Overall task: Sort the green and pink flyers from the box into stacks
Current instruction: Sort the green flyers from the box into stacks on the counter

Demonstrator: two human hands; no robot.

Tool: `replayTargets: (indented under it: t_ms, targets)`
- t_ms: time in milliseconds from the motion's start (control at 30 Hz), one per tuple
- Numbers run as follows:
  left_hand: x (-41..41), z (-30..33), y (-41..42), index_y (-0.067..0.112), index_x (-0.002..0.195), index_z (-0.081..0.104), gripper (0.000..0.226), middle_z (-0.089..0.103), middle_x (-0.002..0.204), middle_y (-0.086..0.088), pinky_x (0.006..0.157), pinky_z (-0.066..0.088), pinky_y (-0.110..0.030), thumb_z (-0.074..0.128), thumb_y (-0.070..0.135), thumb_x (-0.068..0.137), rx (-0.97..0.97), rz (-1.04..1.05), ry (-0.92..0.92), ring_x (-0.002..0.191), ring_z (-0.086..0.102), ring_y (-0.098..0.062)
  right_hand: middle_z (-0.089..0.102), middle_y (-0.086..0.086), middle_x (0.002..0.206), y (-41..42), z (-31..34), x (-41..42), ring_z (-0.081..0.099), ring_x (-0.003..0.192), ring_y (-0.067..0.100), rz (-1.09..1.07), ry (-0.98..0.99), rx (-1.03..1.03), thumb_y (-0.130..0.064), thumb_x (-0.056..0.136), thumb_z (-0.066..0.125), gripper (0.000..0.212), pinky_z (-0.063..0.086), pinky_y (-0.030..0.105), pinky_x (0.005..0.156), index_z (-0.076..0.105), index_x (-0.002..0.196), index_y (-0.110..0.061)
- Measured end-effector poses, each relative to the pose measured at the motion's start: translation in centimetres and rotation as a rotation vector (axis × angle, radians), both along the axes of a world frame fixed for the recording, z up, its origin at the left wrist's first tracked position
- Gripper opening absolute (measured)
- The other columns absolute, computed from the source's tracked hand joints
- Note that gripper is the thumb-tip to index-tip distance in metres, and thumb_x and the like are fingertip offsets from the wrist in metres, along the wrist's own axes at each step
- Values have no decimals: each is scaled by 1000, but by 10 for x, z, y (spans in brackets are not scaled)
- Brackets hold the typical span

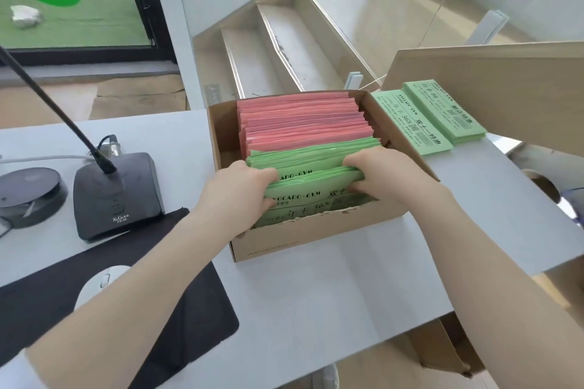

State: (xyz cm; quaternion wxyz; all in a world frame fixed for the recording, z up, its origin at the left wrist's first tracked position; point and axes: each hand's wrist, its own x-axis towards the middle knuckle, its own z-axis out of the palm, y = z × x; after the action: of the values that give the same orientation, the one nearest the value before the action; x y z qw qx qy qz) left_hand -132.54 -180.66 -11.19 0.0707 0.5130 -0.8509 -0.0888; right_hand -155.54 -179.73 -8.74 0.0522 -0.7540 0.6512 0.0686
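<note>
An open cardboard box (316, 237) stands on the white desk. Inside, pink flyers (300, 123) fill the far half and green flyers (313, 155) the near half, standing on edge. My left hand (243, 189) grips the left side of a bundle of green flyers, fingers tucked between the sheets. My right hand (379, 174) grips the same bundle on its right side. Two stacks of green flyers (442, 114) lie flat on the desk to the right of the box, one partly overlapping the other.
A black microphone base (117, 196) with a gooseneck stands left of the box. A round grey device (28, 189) is at the far left. A white mouse (98, 287) rests on a black pad (94, 294). A raised wooden panel (489, 88) sits behind the right stacks.
</note>
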Motion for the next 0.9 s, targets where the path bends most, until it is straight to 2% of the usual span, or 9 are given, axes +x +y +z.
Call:
replayTargets:
  t_ms: [133, 233, 300, 367, 500, 633, 700, 800, 900]
  targets:
    - [5, 8, 7, 22, 119, 57, 36, 44, 80, 6, 73, 41, -30, 61, 35, 85, -34, 33, 265, 89, 52, -22, 65, 3, 110, 7, -2, -10, 56, 106, 27, -11, -105, -229, -30, 86, 62, 30, 41, 31, 76, 62, 114, -19]
    - [3, 25, 20, 16, 105, 65, 29, 44, 75, 23, 70, 34, -19, 70, 24, 79, -147, 53, 588, 81, 44, -12, 68, 5, 106, 16, 13, -18, 60, 100, 29, 27, -272, -475, -26, 82, 67, 30, 39, 32, 76, 65, 109, -11]
    - [-5, 35, 38, 28, 97, 64, 23, 57, 79, 21, 79, 45, -20, 73, 27, 76, -81, 87, 833, 81, 53, -12, 70, 6, 96, 24, 26, -22, 64, 89, 30, 68, -374, -606, -25, 77, 66, 28, 41, 34, 74, 67, 99, -8]
    - [-15, 42, 61, 43, 89, 60, 22, 66, 88, 17, 85, 52, -36, 70, 34, 72, 7, 107, 1073, 88, 61, -11, 70, 5, 93, 37, 39, -24, 64, 88, 29, 91, -482, -685, -24, 74, 64, 27, 42, 38, 78, 68, 95, -9]
    - [-35, 50, 105, 53, 88, 59, 23, 66, 89, 25, 85, 53, -34, 63, 40, 71, -73, 78, 1238, 86, 62, -2, 70, 1, 86, 76, 57, -41, 62, 83, 24, 158, -550, -766, -27, 74, 66, 26, 43, 38, 78, 70, 93, -10]
    - [-50, 38, 142, 55, 86, 59, 25, 66, 88, 28, 79, 52, -18, 65, 37, 68, -59, 89, 1311, 84, 62, 3, 58, -12, 74, 114, 64, -66, 46, 70, 4, 203, -629, -646, -22, 69, 72, 23, 38, 18, 65, 72, 89, -11]
    - [-57, 18, 161, 53, 83, 60, 30, 67, 86, 26, 76, 52, -18, 75, 31, 69, 14, 119, 1302, 81, 62, 1, 58, -15, 75, 128, 51, -75, 47, 70, 3, 187, -625, -495, -18, 69, 75, 22, 38, 18, 65, 73, 90, -12]
    - [-62, -17, 183, 49, 80, 60, 31, 66, 80, 23, 76, 51, -26, 72, 21, 75, 147, 226, 1223, 77, 60, -3, 60, -10, 79, 141, 14, -79, 55, 77, 16, 111, -560, -249, -15, 72, 77, 24, 45, 31, 72, 72, 95, -13]
    - [-63, -44, 197, 34, 91, 61, 28, 71, 85, 17, 85, 53, -35, 66, 9, 82, 228, 371, 1200, 85, 65, -9, 55, -14, 78, 151, -21, -76, 52, 76, 13, 53, -537, -110, -21, 75, 75, 28, 39, 24, 69, 70, 102, -14]
